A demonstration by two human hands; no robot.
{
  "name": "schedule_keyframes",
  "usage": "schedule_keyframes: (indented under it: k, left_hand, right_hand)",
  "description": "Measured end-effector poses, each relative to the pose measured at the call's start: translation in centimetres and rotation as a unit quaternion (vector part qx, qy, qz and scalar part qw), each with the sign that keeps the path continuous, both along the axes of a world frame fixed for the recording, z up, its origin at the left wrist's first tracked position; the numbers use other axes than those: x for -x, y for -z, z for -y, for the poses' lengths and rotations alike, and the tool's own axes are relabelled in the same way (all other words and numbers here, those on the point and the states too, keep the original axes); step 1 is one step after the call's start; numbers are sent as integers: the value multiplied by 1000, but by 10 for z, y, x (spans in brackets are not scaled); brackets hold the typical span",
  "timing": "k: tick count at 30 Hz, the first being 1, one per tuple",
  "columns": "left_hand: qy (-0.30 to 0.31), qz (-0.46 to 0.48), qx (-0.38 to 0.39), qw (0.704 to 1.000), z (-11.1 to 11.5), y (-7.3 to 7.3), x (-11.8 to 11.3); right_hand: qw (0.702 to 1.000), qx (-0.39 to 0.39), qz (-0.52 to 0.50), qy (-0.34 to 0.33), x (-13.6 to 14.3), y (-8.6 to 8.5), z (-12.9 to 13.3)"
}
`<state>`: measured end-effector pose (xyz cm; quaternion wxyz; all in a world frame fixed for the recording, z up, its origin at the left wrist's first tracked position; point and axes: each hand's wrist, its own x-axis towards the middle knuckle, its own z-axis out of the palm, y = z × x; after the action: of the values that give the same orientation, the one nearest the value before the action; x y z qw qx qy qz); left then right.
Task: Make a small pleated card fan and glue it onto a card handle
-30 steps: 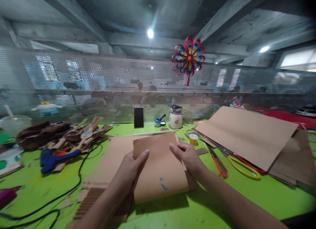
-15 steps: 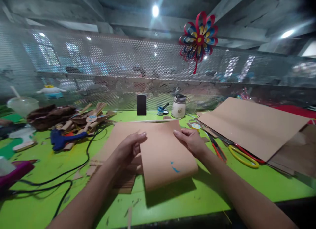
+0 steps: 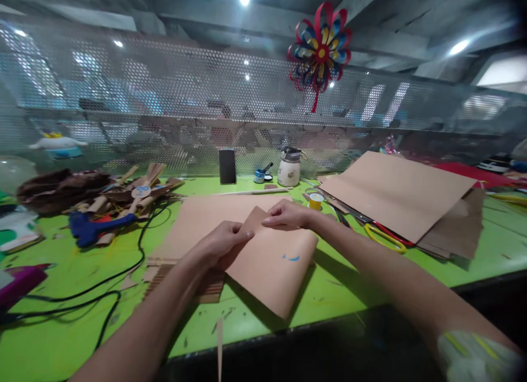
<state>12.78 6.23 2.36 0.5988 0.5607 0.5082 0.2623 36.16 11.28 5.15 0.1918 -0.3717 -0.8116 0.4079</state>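
A folded or curled sheet of brown kraft paper with small blue marks is held above the green table. My left hand grips its left edge, thumb on top and the other fingers underneath. At the far edge my right hand pinches the paper between thumb and fingers. Beneath and behind lies another flat brown sheet. Left of it, partly covered by my left forearm, is a piece of corrugated cardboard.
A blue glue gun and its black cord lie left, by a pile of brown scraps. Yellow-handled scissors and large brown sheets are right. Behind stand a phone, a paint pot and a white bottle.
The held paper has turned, its near end now pointing toward the table's front edge. My right hand has moved left, closer to my left hand. The view has shifted slightly right and down.
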Motion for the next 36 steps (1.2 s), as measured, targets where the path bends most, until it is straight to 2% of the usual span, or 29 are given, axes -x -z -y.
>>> schedule_keyframes:
  k: [2,4,6,9,13,18,22,28,36]
  left_hand:
    - [-21,-45,-15,999,-6,5,4]
    - [-40,-105,-29,993,-12,10,8]
    - [-53,-165,-42,984,-17,15,10]
    - [-62,-227,-60,970,-22,19,11]
    - [-59,-269,-77,958,-22,21,9]
    - [-52,-320,-97,941,-23,18,8]
    - [-40,-347,-103,931,-25,16,7]
    - [-24,-371,-109,922,-27,16,8]
    - [-17,-385,-110,916,-29,17,9]
  right_hand:
    - [998,-49,35,4,3,-5,-10]
    - [991,-117,55,19,5,-11,-8]
    - [980,-188,61,22,7,-14,7]
    - [965,-247,81,-42,6,-7,44]
    - [946,-282,119,-108,2,21,82]
    - [931,-330,133,-85,-3,51,100]
    - [923,-352,141,-60,-8,57,109]
    - [918,-366,136,-61,-27,60,112]
    - [911,-393,121,-24,-49,76,120]
